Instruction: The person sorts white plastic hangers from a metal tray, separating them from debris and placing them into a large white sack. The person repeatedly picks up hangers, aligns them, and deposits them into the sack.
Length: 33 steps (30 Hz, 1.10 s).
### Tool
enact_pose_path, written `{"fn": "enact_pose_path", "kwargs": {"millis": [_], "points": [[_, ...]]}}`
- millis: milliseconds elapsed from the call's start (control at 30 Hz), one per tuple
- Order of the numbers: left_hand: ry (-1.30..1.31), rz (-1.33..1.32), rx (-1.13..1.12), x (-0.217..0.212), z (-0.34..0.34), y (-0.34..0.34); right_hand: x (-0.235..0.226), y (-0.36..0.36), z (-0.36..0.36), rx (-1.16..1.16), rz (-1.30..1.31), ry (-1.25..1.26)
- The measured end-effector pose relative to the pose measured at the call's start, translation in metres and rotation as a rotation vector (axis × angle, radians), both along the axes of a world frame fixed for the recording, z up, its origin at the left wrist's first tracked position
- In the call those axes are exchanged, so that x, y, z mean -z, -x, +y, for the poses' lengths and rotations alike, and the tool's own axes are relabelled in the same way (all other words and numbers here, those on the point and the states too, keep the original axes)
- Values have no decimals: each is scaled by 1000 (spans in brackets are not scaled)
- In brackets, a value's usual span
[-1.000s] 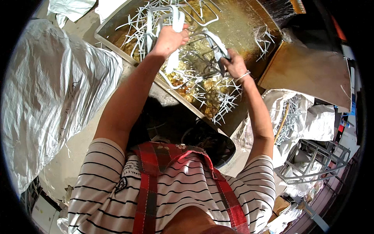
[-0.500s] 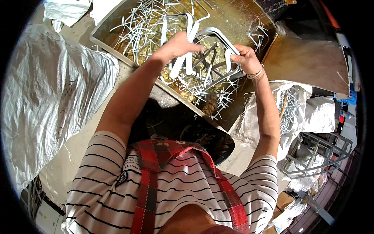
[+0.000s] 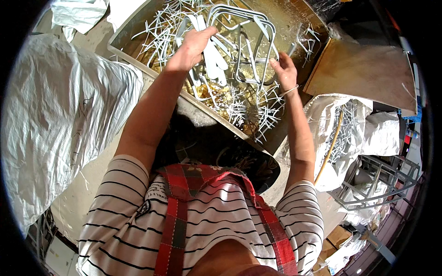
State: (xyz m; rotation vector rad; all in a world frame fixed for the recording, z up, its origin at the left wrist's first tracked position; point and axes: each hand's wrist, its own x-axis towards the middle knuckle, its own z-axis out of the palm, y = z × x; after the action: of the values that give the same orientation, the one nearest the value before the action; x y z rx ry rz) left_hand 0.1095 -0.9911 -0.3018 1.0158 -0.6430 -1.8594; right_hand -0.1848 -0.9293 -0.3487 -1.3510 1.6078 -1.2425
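Note:
My left hand is closed round several pale grey bent metal bars, held over a shallow metal tray. To the right of it, rounded rectangular metal frames overlap one another, their lower ends over the wet yellowish tray bottom. My right hand is beside the right side of these frames, thumb and fingers apart, with nothing seen between them. Whether its thumb tip touches a frame, I cannot tell. Thin metal rods lie scattered in the tray at the left, and more rods at its near corner.
A large white woven sack stands at the left. On the right are a brownish metal sheet, an open white sack with more rods, and a grey metal rack. A black rounded surface is below the tray.
My left hand has shifted left with the bars. My right hand has let go of the frame, moving slightly left and down. The looped frames now stand higher and spread farther from the bars.

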Motion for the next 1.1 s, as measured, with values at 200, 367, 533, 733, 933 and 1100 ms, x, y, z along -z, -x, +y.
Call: {"fn": "enact_pose_path", "kwargs": {"millis": [200, 367, 533, 733, 933, 1100], "points": [[13, -92, -22, 23, -15, -9, 26, -6, 46, 414, 444, 170], [-15, -108, 42, -5, 1, -4, 47, -10, 37, 129, -681, -378], [24, -103, 193, 11, -9, -4, 34, -12, -14, 219, -615, -150], [-27, -36, 266, -3, -8, -11, 55, -13, -14, 25, -851, -329], [10, -110, 419, 2, -7, -11, 21, -19, -26, -17, -816, -303], [-27, 284, -190, 16, -37, -52, 35, 39, -9, 554, -108, -325]]}}
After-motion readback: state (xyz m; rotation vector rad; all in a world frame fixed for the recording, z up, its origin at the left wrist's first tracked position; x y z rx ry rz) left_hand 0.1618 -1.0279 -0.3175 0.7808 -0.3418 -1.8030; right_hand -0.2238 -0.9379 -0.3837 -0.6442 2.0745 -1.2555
